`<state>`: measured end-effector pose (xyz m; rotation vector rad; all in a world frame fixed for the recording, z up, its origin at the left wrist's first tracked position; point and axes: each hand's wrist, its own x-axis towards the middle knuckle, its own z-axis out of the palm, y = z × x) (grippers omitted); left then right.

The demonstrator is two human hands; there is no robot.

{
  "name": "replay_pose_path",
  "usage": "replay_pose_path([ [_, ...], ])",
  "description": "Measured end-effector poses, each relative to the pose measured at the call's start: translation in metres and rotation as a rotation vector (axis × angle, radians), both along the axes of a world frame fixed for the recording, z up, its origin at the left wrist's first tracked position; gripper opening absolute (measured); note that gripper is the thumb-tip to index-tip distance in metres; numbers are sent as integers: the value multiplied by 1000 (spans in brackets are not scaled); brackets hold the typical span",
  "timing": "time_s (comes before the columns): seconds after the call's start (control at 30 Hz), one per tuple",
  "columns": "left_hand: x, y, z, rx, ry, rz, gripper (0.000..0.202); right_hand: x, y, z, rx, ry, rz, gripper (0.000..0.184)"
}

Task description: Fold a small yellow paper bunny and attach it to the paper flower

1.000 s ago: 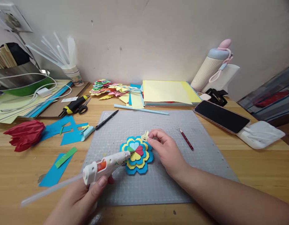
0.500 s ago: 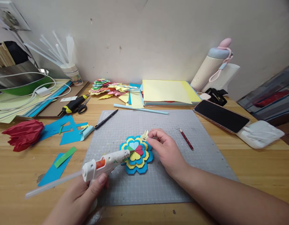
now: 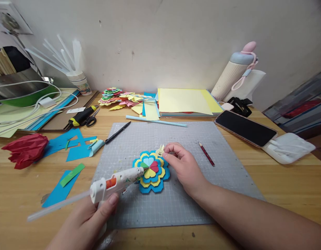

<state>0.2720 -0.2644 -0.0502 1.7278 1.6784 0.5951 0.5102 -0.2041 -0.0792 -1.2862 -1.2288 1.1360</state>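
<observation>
My left hand [image 3: 98,215] is wrapped round a white hot glue gun [image 3: 118,180], a clear glue stick [image 3: 58,205] poking out of its back end. The gun's nozzle points at the middle of a layered paper flower [image 3: 151,183] in blue and yellow, with a centre of coloured hearts; whether the tip touches it I cannot tell. My right hand [image 3: 182,163] is closed, thumb and finger pinching a small cream paper bunny [image 3: 159,151] with a drawn face, at the flower's upper right edge. The flower lies on a grey cutting mat [image 3: 202,208].
A black pen [image 3: 118,132] and a dark red pencil [image 3: 206,153] lie on the mat. Blue paper scraps [image 3: 56,194] and crumpled red paper [image 3: 26,150] are at left. Behind are a pale blue paper stick [image 3: 155,121] and a paper stack [image 3: 186,100]. A phone [image 3: 245,128] lies at right.
Hardly anything differs; the whole view has shifted very slightly. Both hands, the glue gun, the bunny and the flower keep the same places relative to each other.
</observation>
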Motion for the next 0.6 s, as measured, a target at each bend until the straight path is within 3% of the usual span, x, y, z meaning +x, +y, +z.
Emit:
replay_pose_path([
  [0.13,-5,1,-4,-21,123,3,57,0,-1,1,7,-1,6,10],
  [0.33,-12,1,-5,-45,150,-67,53,1,0,0,16,4,7,10],
  [0.6,3,14,25,127,162,-127,41,1,-1,-1,12,4,8,11],
])
